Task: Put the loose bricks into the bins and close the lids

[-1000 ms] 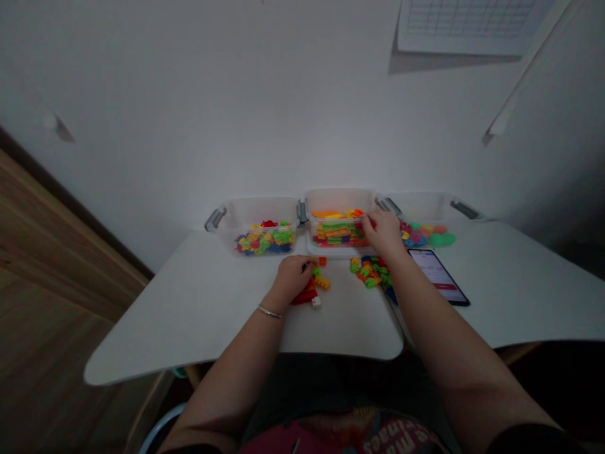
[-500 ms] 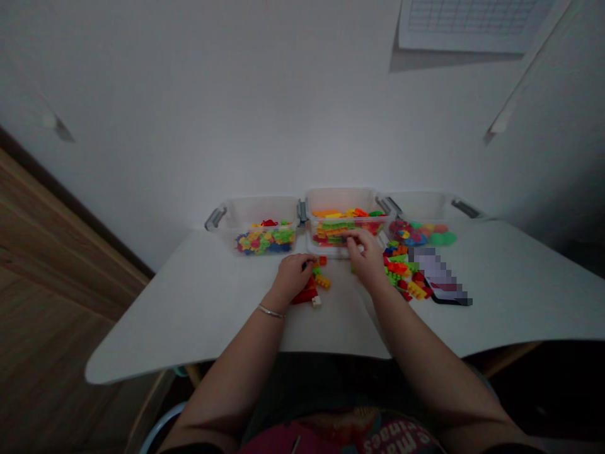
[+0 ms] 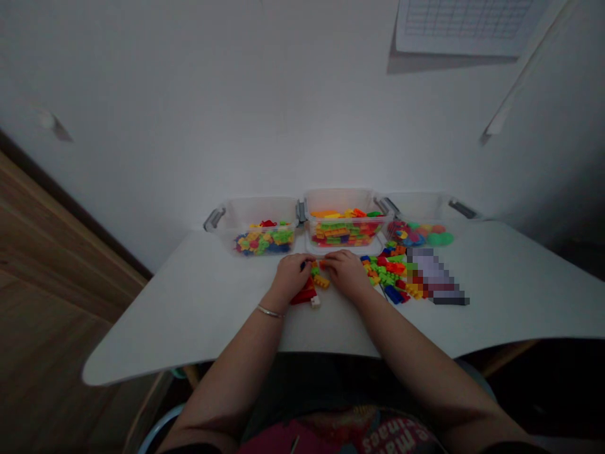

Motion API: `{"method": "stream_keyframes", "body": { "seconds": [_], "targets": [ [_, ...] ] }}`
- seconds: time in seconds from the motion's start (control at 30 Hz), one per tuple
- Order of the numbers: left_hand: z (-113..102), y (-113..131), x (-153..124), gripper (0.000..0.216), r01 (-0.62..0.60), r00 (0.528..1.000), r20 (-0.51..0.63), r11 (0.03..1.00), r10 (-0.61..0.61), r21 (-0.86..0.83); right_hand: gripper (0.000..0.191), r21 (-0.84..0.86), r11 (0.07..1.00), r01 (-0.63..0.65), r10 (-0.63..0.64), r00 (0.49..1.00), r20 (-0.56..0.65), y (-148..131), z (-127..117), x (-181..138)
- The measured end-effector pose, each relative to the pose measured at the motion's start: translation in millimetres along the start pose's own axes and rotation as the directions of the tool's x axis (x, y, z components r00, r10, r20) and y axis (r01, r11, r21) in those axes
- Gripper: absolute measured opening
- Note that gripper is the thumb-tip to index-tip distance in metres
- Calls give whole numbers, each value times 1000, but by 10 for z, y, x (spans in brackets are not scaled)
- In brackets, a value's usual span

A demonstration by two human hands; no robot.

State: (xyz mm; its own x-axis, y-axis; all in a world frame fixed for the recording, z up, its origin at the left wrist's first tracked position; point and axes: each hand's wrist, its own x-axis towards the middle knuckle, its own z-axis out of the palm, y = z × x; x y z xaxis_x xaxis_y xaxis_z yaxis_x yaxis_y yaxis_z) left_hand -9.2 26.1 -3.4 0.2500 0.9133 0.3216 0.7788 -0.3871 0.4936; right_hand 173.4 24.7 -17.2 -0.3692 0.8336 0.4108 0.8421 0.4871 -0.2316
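My left hand, a bracelet at its wrist, is closed on a group of joined building blocks. Red blocks show beneath its fingers, with a small white block at the near end and a yellow block sticking out to the right. My right hand has its fingers bent together at the far end of this group, on a small orange block. Its fingertips partly cover that block. How the blocks join under my left palm is hidden.
Three clear bins line the wall: a left bin of small colourful pieces, a middle bin of blocks, a right bin with coloured round things. Loose blocks lie right of my hands, beside a pixelated phone-like object. The white table has a curved front edge.
My right hand has moved left and nearer, from in front of the middle bin to the blocks at my left hand. Loose blocks it covered now show. My left hand stays in place.
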Motion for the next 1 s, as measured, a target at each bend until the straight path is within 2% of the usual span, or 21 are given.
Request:
{"method": "stream_keyframes", "body": {
  "seconds": [0.13,0.27,0.43,0.53,0.8,0.83,0.9,0.97,1.0],
  "targets": [
    [-26,11,-4,26,6,1000,6,1000,-6,8,17,-59,998,-30,31,999,16,-20,-44,-26],
    [-26,3,-11,26,0,1000,0,1000,0,2,17,-53,994,-99,96,994,-59,-70,-77,-29],
    [-11,-10,-12,27,-26,1000,-15,1000,26,-15,36,25,997,69,-68,997,-43,-75,-4,-2],
    [-12,-3,-9,27,-29,1000,-10,1000,29,-9,38,35,994,104,-104,994,-17,-48,69,7],
    [3,-11,1,26,-4,1000,0,1000,4,20,28,60,998,-27,23,997,79,34,115,-3],
    [6,-17,2,26,-9,1000,0,1000,9,23,28,83,996,-39,34,998,61,38,101,-7],
    [6,-27,2,26,-18,1000,3,999,18,27,29,161,986,-44,52,997,-49,45,50,-8],
    [-4,-33,-1,26,-18,1000,4,999,18,28,27,245,970,-12,73,968,-241,60,-49,13],
    [-12,-35,-5,26,-15,1000,2,999,15,30,24,271,963,12,86,934,-348,73,-118,35]
  ]
}}
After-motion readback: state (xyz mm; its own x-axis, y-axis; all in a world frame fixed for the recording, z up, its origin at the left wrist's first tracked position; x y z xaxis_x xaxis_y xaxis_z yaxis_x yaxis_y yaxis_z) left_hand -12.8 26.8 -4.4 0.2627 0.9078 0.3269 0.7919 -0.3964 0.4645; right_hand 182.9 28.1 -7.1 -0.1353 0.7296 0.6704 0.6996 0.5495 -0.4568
